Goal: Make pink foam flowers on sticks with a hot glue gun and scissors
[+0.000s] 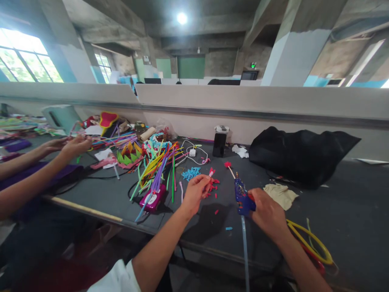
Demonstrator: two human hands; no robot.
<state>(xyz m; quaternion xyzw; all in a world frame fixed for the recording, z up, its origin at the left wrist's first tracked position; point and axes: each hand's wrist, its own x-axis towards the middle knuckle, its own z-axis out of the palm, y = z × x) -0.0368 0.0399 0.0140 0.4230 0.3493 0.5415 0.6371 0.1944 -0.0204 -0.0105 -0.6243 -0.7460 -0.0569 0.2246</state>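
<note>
My right hand (269, 213) is wrapped round a blue hot glue gun (242, 198), its nozzle pointing away from me. A long translucent glue stick (244, 243) trails from its rear toward the table's front edge. The fingers of my left hand (197, 192) are pinched together on a small pink and white piece (211, 172), too small to name more exactly. Under and beside that hand lie several short red pieces (216, 181). A heap of short blue pieces (191, 173) is just to the left. Beyond the nozzle lies a pale stick with a red tip (227, 164).
Bundled coloured pipe cleaners (158, 170) rest by a magenta box (153, 198) on the left. A phone (219, 144) stands at the back. A black bag (299, 156), beige cloth (281, 194) and yellow loop (316, 241) are right. A co-worker's hands (71, 144) work far left.
</note>
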